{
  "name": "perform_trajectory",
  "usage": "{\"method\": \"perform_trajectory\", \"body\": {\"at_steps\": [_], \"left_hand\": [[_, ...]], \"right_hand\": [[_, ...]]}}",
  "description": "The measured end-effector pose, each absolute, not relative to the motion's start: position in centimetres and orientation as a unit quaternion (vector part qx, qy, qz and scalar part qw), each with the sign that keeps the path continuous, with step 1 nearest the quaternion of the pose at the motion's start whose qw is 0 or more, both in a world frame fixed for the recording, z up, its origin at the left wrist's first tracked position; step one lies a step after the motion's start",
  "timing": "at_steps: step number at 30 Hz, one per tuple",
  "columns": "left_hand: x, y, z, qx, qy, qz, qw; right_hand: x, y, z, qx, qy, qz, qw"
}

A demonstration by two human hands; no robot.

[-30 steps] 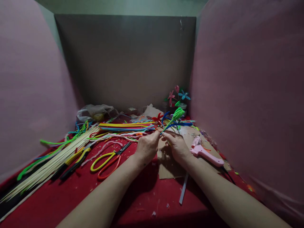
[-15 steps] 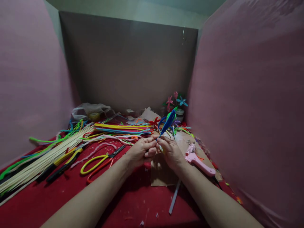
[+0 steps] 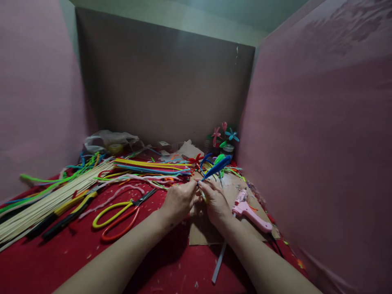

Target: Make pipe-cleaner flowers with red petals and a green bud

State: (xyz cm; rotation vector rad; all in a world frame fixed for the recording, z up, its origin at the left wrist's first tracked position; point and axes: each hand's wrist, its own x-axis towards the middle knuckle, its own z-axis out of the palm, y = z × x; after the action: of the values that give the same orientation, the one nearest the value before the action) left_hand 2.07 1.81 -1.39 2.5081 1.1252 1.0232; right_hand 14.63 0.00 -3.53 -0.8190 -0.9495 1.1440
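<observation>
A blue pipe-cleaner petal (image 3: 218,166) points up and to the right from between my hands. Its narrow lower end is pinched by the fingers of my right hand (image 3: 216,200). Close against it, my left hand (image 3: 181,201) is closed with its fingertips at the same lower end, and its other fingers are mostly hidden behind the back of the hand. Both hands are above a cardboard sheet (image 3: 203,234). Just beyond them lies a red pipe-cleaner flower (image 3: 196,159).
Right of my hands lies a pink glue gun (image 3: 252,215) with a glue stick (image 3: 219,265). On the left are scissors (image 3: 118,220), pliers (image 3: 72,212), thin wooden sticks (image 3: 61,196) and bundled pipe cleaners (image 3: 150,164). Finished flowers (image 3: 225,134) stand at the back; pink walls (image 3: 321,143) flank the red cloth (image 3: 153,261).
The blue petal has tipped further right and lower. My left hand has rolled so its back faces up more. The whole view has shifted slightly.
</observation>
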Motion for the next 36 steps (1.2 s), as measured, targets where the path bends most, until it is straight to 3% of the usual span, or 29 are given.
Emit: {"method": "perform_trajectory", "body": {"at_steps": [3, 8, 22, 27, 33, 36], "left_hand": [[2.3, 1.6, -0.6, 0.786, 0.38, 0.42, 0.247], [2.6, 1.6, 0.6, 0.598, 0.302, 0.448, 0.592], [0.6, 2.5, -1.0, 0.46, 0.19, 0.323, 0.805], [1.2, 1.8, -0.5, 0.551, 0.258, 0.365, 0.705], [1.1, 0.9, -1.1, 0.759, 0.363, 0.448, 0.303], [0.9, 0.7, -1.5, 0.796, 0.377, 0.425, 0.207]], "right_hand": [[14.5, -0.2, -3.0, -0.346, -0.44, 0.52, 0.645], [14.8, 0.0, -2.1, -0.332, -0.446, 0.562, 0.612], [14.5, 0.5, -2.5, -0.274, -0.468, 0.587, 0.601], [14.4, 0.3, -3.2, -0.318, -0.423, 0.584, 0.615], [14.3, 0.3, -3.8, -0.346, -0.407, 0.565, 0.629], [14.3, 0.2, -4.1, -0.36, -0.414, 0.564, 0.617]]}}
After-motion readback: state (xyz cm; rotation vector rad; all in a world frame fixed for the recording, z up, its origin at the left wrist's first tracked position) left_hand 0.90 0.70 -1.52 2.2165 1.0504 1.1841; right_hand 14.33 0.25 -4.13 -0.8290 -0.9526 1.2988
